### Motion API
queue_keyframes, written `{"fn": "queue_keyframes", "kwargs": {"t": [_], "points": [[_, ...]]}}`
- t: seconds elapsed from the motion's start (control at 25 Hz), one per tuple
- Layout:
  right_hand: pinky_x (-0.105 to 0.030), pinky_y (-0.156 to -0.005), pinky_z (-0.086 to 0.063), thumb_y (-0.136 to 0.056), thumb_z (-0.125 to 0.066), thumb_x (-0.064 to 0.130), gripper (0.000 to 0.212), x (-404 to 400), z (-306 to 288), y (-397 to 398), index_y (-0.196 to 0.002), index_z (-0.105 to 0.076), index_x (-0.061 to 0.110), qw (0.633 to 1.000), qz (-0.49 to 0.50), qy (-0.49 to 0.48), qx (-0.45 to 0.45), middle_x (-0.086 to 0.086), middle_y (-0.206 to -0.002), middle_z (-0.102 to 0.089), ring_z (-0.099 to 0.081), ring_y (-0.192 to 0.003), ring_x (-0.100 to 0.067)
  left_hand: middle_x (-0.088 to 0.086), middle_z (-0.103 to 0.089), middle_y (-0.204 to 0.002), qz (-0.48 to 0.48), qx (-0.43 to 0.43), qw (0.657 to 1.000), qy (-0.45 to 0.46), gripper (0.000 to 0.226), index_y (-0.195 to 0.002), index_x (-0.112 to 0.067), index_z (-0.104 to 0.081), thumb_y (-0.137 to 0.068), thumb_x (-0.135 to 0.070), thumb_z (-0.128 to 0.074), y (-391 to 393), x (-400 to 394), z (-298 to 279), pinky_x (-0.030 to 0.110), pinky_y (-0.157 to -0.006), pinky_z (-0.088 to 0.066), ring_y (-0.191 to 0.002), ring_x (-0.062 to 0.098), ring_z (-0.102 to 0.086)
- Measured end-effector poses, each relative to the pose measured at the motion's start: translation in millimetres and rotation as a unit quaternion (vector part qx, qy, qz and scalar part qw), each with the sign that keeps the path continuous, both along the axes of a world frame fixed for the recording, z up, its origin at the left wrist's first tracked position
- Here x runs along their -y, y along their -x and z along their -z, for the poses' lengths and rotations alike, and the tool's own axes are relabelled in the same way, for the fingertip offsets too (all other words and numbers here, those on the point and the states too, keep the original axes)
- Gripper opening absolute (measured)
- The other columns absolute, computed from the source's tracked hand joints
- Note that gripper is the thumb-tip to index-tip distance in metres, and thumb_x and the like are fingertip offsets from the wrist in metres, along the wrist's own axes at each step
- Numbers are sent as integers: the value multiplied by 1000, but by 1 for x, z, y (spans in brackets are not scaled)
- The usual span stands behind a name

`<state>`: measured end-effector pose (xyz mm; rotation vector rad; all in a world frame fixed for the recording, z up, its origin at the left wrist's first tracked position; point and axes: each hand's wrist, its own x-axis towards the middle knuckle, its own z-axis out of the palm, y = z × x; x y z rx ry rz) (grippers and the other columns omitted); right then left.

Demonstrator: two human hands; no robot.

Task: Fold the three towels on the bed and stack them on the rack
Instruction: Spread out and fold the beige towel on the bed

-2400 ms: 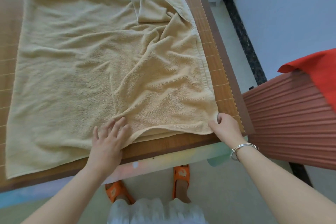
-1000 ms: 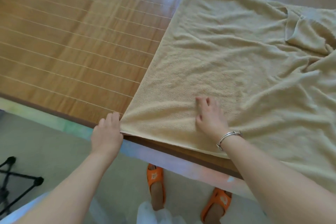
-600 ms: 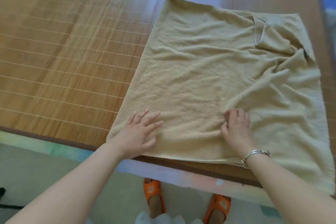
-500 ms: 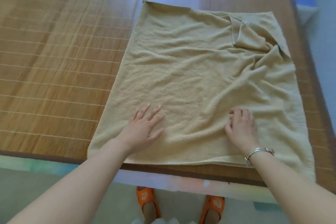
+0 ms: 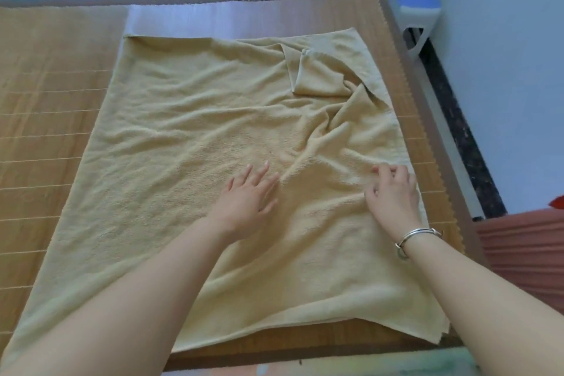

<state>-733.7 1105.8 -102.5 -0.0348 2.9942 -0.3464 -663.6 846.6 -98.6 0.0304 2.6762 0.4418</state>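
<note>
A large tan terry-cloth towel (image 5: 195,137) lies spread across the brown woven bamboo mat (image 5: 45,94) on the bed, rumpled along its right side with its far right corner folded back onto itself. The left hand (image 5: 247,198) rests flat on the towel near its middle, fingers extended and slightly spread, gripping nothing. The right hand (image 5: 393,195), a silver bangle (image 5: 412,238) at its wrist, sits near the towel's right edge with fingers curled down onto the cloth; whether it pinches the fabric I cannot tell.
</note>
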Motion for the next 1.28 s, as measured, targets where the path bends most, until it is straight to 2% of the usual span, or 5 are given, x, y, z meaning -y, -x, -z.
{"fn": "queue_keyframes", "kwargs": {"t": [0.48,0.8,1.08,1.2,1.28], "points": [[-33,-93,-36,-88,-47,10,31,15,-5,139,-118,-55,13,986,-107,111,-64,-5,-119,-49,-42,-110,-24,-16,-2,-160,-71,-45,995,-53,53,-151,-35,-21,-100,-46,-31,117,-44,5,42,-121,-3,-148,11,4],[-40,-111,-25,-92,-47,18,25,80,-16,234,-102,-70,22,981,-118,154,-9,-4,-143,-41,-29,-134,-23,-6,-20,-158,-127,-72,987,-73,55,-146,-25,-33,-93,-14,-44,210,12,14,43,-117,-22,-145,20,-19],[-39,-92,-41,-89,-54,20,37,112,-6,288,-126,-47,21,989,-98,105,34,-2,-122,-51,-47,-115,-26,-6,-15,-158,-116,-90,988,-56,85,-149,-28,-23,-78,12,-45,303,39,8,39,-111,-33,-139,24,-27],[-33,-67,-45,-86,-53,11,17,111,-1,314,-100,-62,14,993,-37,99,61,-2,-103,-60,-60,-92,-26,-13,-15,-157,-84,-63,993,-54,76,-144,-35,-33,-82,5,-53,331,46,14,41,-101,-46,-135,21,-36],[-31,-62,-42,-86,-50,11,11,106,-2,327,-88,-60,16,992,-25,117,36,1,-88,-61,-60,-84,-24,-10,-32,-146,-67,-57,996,-32,51,-131,-32,-49,-87,-7,-55,341,45,13,42,-88,-53,-120,19,-50]]}}
